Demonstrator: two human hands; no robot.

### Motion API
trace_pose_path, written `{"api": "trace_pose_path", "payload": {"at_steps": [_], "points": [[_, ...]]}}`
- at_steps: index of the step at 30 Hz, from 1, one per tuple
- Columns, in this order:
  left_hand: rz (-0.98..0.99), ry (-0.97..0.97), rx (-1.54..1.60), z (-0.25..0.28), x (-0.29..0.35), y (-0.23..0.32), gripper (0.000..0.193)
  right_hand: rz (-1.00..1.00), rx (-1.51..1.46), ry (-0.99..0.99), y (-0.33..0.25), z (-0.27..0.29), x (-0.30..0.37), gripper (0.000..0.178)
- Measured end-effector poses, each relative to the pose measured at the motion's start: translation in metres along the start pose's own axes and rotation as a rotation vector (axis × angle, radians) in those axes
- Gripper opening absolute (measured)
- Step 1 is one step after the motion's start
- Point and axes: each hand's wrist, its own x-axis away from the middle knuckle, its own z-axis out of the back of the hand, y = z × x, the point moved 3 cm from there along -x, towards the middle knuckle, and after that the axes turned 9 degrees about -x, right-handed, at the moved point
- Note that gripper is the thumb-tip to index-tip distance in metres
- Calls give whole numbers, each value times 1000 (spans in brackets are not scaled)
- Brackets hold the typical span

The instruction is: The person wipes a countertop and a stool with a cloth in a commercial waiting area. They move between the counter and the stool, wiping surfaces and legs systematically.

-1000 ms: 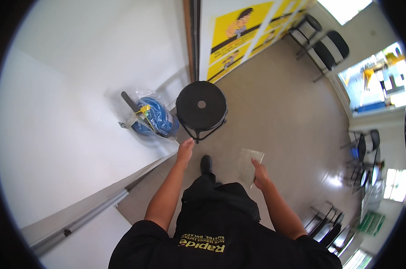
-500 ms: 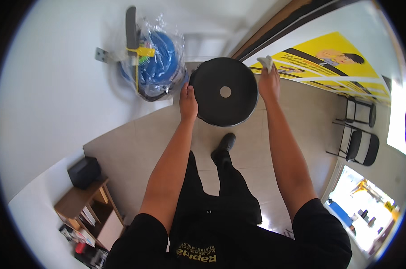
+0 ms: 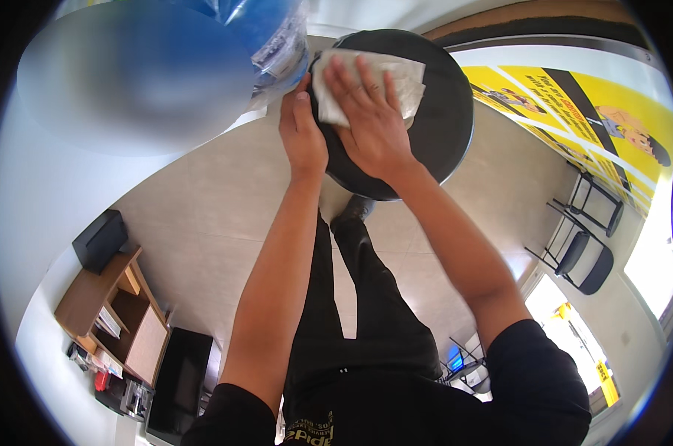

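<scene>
A round black top, like a stool seat, lies in front of me at the upper middle. My right hand lies on it with fingers spread, pressing down a folded whitish cloth. The cloth covers the upper left part of the top. My left hand is at the top's left edge with its thumb upward. It appears to steady the rim, and its fingertips are partly hidden. What stands beneath the top is hidden.
A large blurred pale-blue oval looms at the upper left, beside a plastic-wrapped blue object. Yellow posters line the right wall near black chairs. A wooden cabinet with a black box stands lower left.
My right hand has swung left from beside the black top and now lies with the cloth on it. My view is nearer, and the plastic-wrapped object fills more of the upper left.
</scene>
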Motion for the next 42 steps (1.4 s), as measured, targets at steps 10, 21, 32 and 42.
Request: {"api": "trace_pose_path", "payload": {"at_steps": [10,21,32,42], "points": [[25,83,-112,5,-10,0,30,332,-15,-816,25,66,123,91],[-41,108,-261,5,42,0,47,-249,-68,257,122,166,12,45],[2,235,-241,-3,47,6,45,51,165,-261,61,43,98,80],[3,245,-158,-2,45,0,41,-935,-1443,226,36,75,151,53]]}}
